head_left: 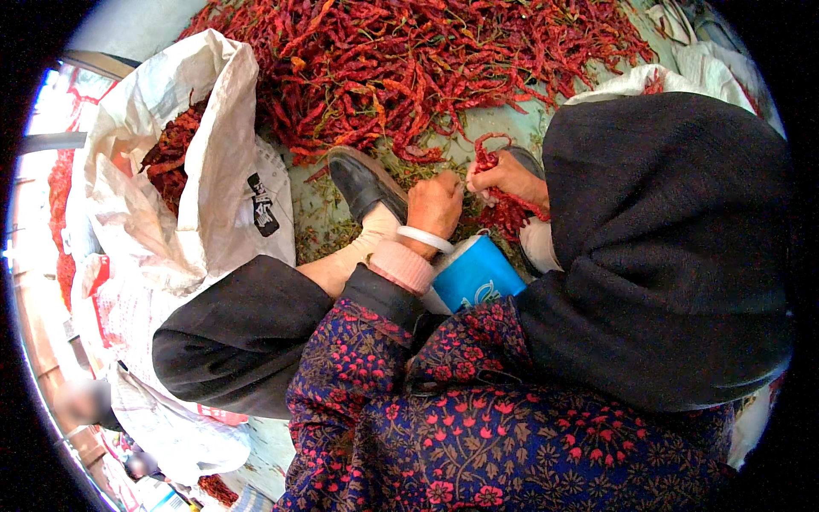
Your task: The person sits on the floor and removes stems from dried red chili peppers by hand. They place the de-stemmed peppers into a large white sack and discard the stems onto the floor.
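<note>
Dried red chilies form a bunch in my right hand, whose fingers are wrapped round them; one curled chili sticks up above the thumb. Close beside it, my left hand is closed with its fingertips turned toward the right hand. What those fingertips pinch, if anything, is hidden. A white bangle circles the left wrist above a pink cuff. Beyond both hands spreads a large heap of dried red chilies. Below the hands, between my legs, is a blue and white box-like object.
At the left stands an open white woven sack with darker dried chilies inside. My dark shoe rests on floor littered with stems and bits. Another white sack lies at the right. Other people are far off at the lower left.
</note>
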Tool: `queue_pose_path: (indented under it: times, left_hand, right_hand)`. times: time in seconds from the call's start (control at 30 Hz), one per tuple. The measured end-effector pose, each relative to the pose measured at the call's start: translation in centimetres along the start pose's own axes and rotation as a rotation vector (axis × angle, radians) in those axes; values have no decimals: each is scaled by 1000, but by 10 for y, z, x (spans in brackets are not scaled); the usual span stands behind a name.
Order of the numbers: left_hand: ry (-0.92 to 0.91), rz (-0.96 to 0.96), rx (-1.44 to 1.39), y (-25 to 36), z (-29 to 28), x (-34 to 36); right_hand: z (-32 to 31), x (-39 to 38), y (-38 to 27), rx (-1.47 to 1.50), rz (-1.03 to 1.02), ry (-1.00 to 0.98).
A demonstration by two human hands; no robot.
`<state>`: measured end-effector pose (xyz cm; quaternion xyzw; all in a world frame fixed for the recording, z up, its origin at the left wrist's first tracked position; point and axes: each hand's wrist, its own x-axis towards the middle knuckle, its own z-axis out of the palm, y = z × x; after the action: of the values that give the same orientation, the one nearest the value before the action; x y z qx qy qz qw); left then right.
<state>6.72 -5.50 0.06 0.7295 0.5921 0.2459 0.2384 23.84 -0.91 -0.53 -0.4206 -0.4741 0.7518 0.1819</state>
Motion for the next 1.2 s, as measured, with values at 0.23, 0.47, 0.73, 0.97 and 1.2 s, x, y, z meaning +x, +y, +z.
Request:
queue_pose_path:
  times: [0.23,0.47,0.73,0.97,1.2]
  left_hand:
    - [76,-31,240,4,26,0]
    - [179,-117,157,-6,-6,28]
    - [-9,-50,-79,10,-27,18]
    - [-155,35,-123,15,-6,-3]
    - [-365,-19,-108,9,-14,-31]
  right_hand:
    - [8,4,8,-33,-25,239]
    - [14,-13,-7,100,8,-48]
    - [-4,-6,1,383,-73,-57]
    - [-54,7,58,426,157,220]
    - [-11,-2,18,557,32,191]
